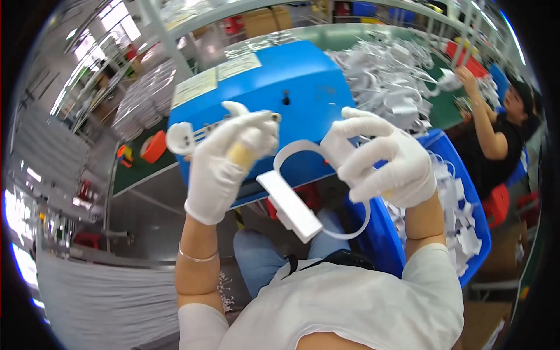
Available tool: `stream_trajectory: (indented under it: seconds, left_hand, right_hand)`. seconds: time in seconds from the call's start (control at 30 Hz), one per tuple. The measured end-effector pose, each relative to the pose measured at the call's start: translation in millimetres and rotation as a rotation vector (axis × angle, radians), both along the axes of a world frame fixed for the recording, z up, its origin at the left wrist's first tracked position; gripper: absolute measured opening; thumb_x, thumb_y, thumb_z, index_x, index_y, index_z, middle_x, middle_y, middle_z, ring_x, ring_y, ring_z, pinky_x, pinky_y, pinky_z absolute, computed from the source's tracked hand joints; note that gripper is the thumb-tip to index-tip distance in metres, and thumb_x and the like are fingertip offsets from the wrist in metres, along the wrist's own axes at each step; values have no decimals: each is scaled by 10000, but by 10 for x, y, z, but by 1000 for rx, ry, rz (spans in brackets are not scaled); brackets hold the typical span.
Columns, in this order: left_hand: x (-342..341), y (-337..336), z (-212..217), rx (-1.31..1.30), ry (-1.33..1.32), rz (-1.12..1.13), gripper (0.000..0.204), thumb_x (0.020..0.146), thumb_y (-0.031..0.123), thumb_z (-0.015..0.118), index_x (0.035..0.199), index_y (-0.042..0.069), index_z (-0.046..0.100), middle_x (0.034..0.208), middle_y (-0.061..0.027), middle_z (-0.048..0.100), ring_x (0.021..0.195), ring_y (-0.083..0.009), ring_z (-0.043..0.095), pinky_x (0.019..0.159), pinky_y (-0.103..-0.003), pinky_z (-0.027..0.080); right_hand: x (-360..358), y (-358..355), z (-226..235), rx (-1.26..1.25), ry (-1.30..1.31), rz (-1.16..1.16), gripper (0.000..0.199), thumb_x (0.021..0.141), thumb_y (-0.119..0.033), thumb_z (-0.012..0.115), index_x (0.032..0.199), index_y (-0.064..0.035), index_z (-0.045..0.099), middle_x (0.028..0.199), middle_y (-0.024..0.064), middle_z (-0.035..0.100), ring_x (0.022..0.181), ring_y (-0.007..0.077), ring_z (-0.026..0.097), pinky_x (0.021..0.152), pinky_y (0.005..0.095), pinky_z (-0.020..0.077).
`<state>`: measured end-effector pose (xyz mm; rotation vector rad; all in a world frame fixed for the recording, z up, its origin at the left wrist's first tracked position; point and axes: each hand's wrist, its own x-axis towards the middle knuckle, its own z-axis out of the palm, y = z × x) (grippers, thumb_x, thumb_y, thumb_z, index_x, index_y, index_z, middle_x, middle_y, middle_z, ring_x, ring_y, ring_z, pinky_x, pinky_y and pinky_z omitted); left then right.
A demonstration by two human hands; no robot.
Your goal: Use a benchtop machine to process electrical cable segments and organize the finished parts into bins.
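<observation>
Both my hands wear white gloves. My right hand (pixel 388 160) grips a white looped strap (pixel 300 144) between thumb and fingers. From the strap hangs a flat white rectangular piece (pixel 290 205), tilted in the air above my lap. My left hand (pixel 233 157) is raised in front of the blue machine (pixel 280 87), its fingers bent together. A tiny dark, metallic-looking thing (pixel 276 117) shows at those fingertips, too small to name. Beside the left hand is a white round part (pixel 180 138) on the machine's left side.
A blue bin (pixel 479 224) of white parts stands by my right arm. White strapped parts (pixel 388 76) are heaped on the green table (pixel 446 114). A co-worker (pixel 496 134) sits at the right. Orange tape (pixel 153 147) lies left of the machine.
</observation>
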<state>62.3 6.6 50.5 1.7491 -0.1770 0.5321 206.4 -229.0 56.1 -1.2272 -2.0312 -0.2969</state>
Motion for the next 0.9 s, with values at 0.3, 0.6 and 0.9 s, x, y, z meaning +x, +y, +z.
stream_trajectory:
  seconds: [0.3,0.6,0.9]
  left_hand:
    - [-189,390,-23,97,-207,630,157,866,6,608,1012,-6,664,793,-20,618,600,-36,522,514,-178,419]
    - [-127,831,-106,311,-234,852,184,889,28,578,1047,-28,653,821,-41,649,683,-45,556,586,-193,458]
    - [-103,1072,-550,221,-180,730,320,983,214,470,1182,-11,583,917,-42,640,689,-42,537,578,-177,443]
  right_hand:
    - [-173,771,33,312,304,-483,298,783,-75,671,1075,-25,644,1141,136,609,1079,262,572,925,342,447]
    - [-56,1567,-306,38,632,-418,373,909,-243,605,1188,0,560,1097,99,624,1009,168,581,900,295,456]
    - [17,1678,-217,-307,1019,-256,370,910,-237,608,1183,8,564,1080,94,627,1033,159,567,938,282,432]
